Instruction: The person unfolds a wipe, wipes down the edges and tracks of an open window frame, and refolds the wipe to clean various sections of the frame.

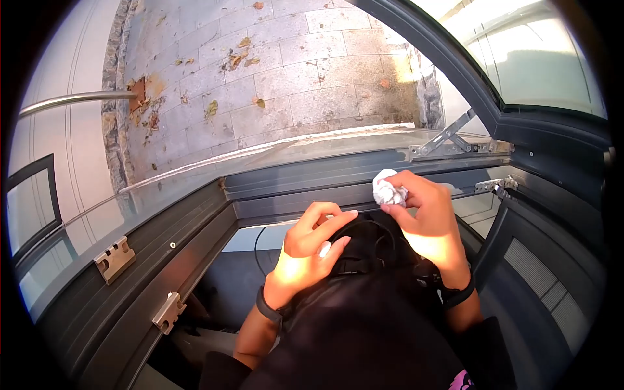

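My right hand (426, 211) is closed around a crumpled white tissue (389, 188), pinched between thumb and fingers above the lower window frame. To its left, my left hand (309, 247) has thumb and index finger apart, the other fingers partly curled. A small white spot (325, 249) shows between that thumb and index finger; what it is, I cannot make out. Both hands are near the dark grey window frame (299, 196), whose lower rail runs just beyond them. Dark bands circle both wrists.
An opened window sash (484, 97) stands at upper right on a metal hinge arm (448, 133). Metal catches (115, 260) sit on the left frame. A dark screened panel (539, 273) is at right. Outside lies a paved floor (279, 71) with dry leaves and a metal rail (78, 99).
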A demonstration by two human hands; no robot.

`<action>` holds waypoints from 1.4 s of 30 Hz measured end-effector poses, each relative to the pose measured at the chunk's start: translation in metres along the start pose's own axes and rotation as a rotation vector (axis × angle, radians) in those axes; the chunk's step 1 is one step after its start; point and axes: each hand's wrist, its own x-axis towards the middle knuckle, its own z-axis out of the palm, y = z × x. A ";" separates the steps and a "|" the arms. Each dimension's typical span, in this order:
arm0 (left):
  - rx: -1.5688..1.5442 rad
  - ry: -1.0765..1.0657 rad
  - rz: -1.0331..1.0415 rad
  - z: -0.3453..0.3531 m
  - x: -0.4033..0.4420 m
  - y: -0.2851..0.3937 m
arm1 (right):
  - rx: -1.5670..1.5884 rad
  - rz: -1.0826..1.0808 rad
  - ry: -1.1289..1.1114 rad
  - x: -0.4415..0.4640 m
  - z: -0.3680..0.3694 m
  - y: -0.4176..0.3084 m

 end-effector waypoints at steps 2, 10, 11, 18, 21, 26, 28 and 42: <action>-0.046 0.086 -0.041 0.001 -0.006 -0.014 | -0.192 -0.128 0.148 0.013 -0.008 0.030; -0.077 0.173 -0.141 -0.015 -0.022 -0.020 | -0.924 -0.110 0.008 0.064 0.029 0.037; -0.092 0.185 -0.153 -0.015 -0.025 -0.022 | -0.922 -0.135 -0.028 0.067 0.037 0.033; -0.140 0.217 -0.183 -0.019 -0.034 -0.026 | -0.511 -0.633 -0.193 0.104 0.150 -0.013; -0.135 0.234 -0.193 -0.026 -0.036 -0.022 | -0.458 -0.615 -0.212 0.106 0.145 -0.024; -0.059 0.371 -0.255 -0.029 -0.037 -0.034 | -0.565 -0.171 -0.231 0.074 0.040 -0.016; 0.003 0.362 -0.225 -0.025 -0.031 -0.037 | -0.592 -0.203 -0.213 0.065 0.032 0.007; 0.094 0.422 -0.363 -0.021 -0.032 -0.034 | -0.562 -0.544 -0.331 0.097 0.113 -0.016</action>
